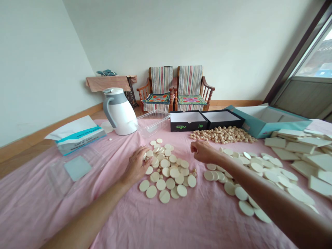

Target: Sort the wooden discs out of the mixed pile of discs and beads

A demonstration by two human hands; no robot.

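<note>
Small pale round discs (170, 183) lie in a loose pile at the middle of the pink cloth, with a few small wooden beads (194, 171) among them. My left hand (138, 162) rests at the pile's left edge, its fingers on or around a disc. To the right of the pile, my right hand (201, 150) is closed near the heap of wooden beads (224, 135); whatever its fingers may hold is hidden. Larger round discs (241, 193) spread beneath and beyond my right forearm.
Square pale tiles (319, 160) are heaped at far right. Behind stand black boxes (188, 126), a teal box (259, 128), a clear plastic tray (154, 121) and a white jug (124, 117). A tissue pack (79, 138) and clear lid (77, 168) lie left.
</note>
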